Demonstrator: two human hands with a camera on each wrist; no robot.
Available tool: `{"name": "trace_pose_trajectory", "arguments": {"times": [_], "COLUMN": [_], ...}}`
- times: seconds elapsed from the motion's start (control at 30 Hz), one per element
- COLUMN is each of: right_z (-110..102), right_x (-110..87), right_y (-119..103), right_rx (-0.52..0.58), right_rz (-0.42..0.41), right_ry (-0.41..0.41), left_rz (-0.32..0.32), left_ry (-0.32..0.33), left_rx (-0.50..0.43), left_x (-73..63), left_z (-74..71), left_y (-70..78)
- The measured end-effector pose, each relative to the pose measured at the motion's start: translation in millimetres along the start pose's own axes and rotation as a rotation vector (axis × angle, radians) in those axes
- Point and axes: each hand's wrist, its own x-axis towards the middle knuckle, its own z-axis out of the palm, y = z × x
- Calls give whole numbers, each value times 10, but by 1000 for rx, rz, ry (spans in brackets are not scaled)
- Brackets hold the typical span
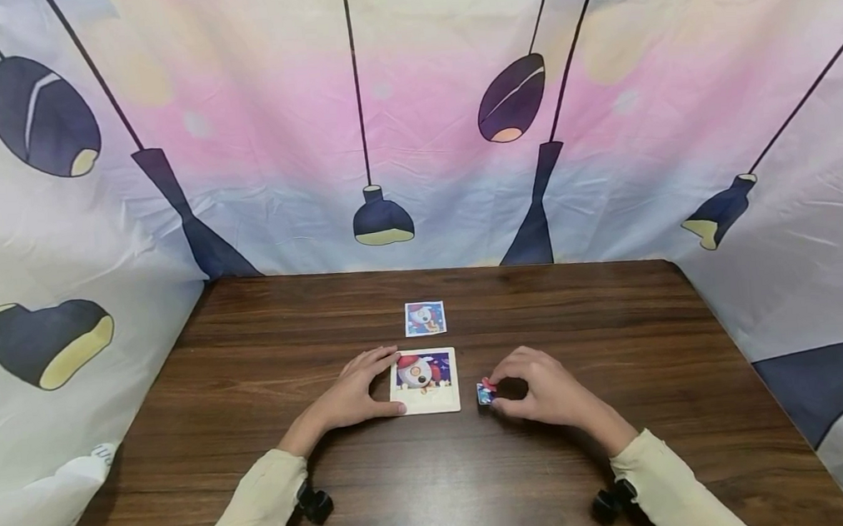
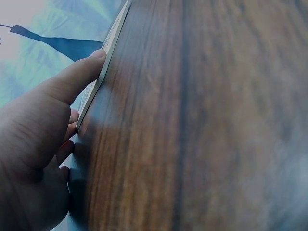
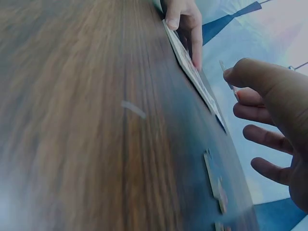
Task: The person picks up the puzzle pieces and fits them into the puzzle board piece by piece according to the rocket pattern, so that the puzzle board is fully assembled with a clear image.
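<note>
A square puzzle board (image 1: 434,402) with a cream border lies on the table, its upper part filled with a cartoon picture. My left hand (image 1: 352,394) rests at its left side, thumb on the lower corner and fingertips at the upper one; the thumb (image 2: 82,74) lies straight along the edge in the left wrist view. To the right of the board, my right hand (image 1: 541,386) pinches a small blue and red puzzle piece (image 1: 486,393) between thumb and forefinger. In the right wrist view this thin piece (image 3: 228,79) is edge-on, raised off the table, with the other fingers loosely bent.
Just behind the board lies a printed picture card (image 1: 425,318). Loose puzzle pieces (image 3: 213,178) lie on the table under my right hand. The dark wooden table (image 1: 306,315) is enclosed by a printed cloth (image 1: 275,142) at the back and sides.
</note>
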Motion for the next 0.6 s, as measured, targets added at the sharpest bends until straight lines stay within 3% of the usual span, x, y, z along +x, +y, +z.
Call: {"name": "trace_pose_trajectory", "arguments": {"times": [0.6], "right_z": [266], "right_x": [445], "right_y": [-175], "right_rx": [22], "right_rz": [-80], "right_ry": [31], "left_rz": [-1], "left_ry": [1], "left_rx": [-2], "left_x": [-2], "left_z": [0], "left_y": [-3]}}
